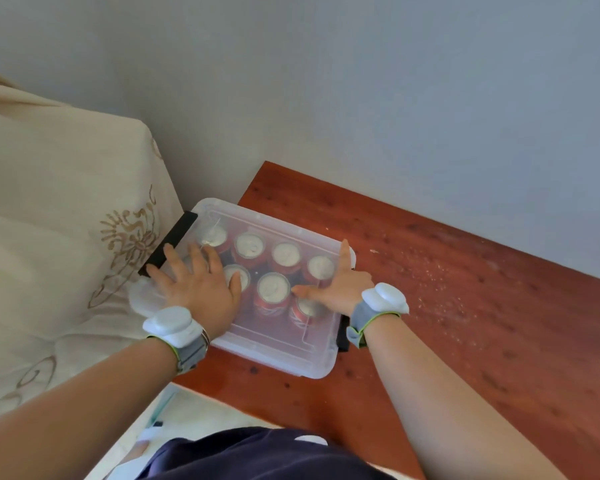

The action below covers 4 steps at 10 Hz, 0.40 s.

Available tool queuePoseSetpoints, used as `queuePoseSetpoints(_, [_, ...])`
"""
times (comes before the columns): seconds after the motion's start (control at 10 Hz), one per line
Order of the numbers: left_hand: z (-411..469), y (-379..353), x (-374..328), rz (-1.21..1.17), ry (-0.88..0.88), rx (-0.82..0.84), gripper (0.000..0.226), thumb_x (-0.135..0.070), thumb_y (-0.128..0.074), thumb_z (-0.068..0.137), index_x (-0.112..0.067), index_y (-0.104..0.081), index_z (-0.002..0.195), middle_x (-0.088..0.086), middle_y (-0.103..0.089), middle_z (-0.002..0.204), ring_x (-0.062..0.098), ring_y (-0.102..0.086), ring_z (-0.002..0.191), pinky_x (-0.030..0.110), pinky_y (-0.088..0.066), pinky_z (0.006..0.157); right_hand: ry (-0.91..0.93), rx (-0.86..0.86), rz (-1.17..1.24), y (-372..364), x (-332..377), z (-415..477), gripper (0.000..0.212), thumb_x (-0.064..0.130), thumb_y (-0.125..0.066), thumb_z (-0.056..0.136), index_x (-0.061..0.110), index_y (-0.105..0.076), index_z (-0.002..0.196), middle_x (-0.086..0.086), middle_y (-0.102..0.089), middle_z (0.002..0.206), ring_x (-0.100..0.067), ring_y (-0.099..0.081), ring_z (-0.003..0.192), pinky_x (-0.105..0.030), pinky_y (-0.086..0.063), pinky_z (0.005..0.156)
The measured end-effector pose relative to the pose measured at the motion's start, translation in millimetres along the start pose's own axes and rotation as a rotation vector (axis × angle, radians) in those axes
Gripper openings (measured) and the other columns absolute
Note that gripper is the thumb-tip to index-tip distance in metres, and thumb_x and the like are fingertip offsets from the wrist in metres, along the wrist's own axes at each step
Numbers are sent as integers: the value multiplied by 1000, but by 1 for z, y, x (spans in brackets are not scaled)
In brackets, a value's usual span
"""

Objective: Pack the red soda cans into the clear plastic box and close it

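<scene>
Both hands, the left hand and right hand, lie flat and spread on the lid of the clear plastic box on the wooden worktop, red soda cans packed inside; it is likely heavy with a flexing lid, best pressed near the black latches.

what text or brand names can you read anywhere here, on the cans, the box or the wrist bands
None can be read.
Red soda cans: white markings on the sides, too blurred through the lid to read.
Cloth: gold embroidery, a pattern, no words.
Wrist devices: plain white, no label visible.
</scene>
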<state>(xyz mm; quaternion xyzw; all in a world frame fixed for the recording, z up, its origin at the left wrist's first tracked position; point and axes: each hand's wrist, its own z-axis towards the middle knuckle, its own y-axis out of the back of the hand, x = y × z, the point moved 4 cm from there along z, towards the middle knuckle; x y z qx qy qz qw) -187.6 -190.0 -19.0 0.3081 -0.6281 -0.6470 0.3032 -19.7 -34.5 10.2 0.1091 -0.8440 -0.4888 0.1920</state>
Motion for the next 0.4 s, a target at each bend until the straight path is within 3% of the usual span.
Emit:
queuePoseSetpoints(0.1, [1, 3, -8, 1, -10, -11, 69, -49, -29, 87, -4, -29, 139, 22, -34, 147, 54, -12, 135, 72, -15, 103, 11, -12, -76, 11, 3, 1, 135, 81, -59, 63, 19, 27, 146, -10, -68, 108, -32, -61, 95, -40, -53, 85])
queuePoseSetpoints(0.2, [2, 1, -2, 42, -16, 22, 70, -50, -28, 86, -4, -29, 139, 22, -34, 147, 54, -12, 135, 72, -17, 102, -14, -82, -210, 1, 18, 2, 128, 77, -57, 70, 17, 28, 145, -11, -67, 111, -28, -62, 94, -33, -48, 76])
queuePoseSetpoints(0.3, [-1, 2, 0, 71, -29, 50, 72, -52, -27, 86, -4, -30, 139, 21, -35, 147, 54, -13, 134, 72, -20, 101, -13, -57, -294, -2, 25, -8, 118, 73, -51, 77, 18, 26, 146, -14, -64, 120, -29, -63, 98, -33, -47, 77])
queuePoseSetpoints(0.4, [4, 6, 7, 26, -77, 33, 73, -57, -36, 81, -7, -39, 134, 23, -40, 143, 53, -28, 128, 68, -30, 95, 43, -16, -199, 14, 25, -12, 117, 64, -61, 79, 20, 24, 147, -15, -65, 117, -33, -63, 101, -36, -53, 83])
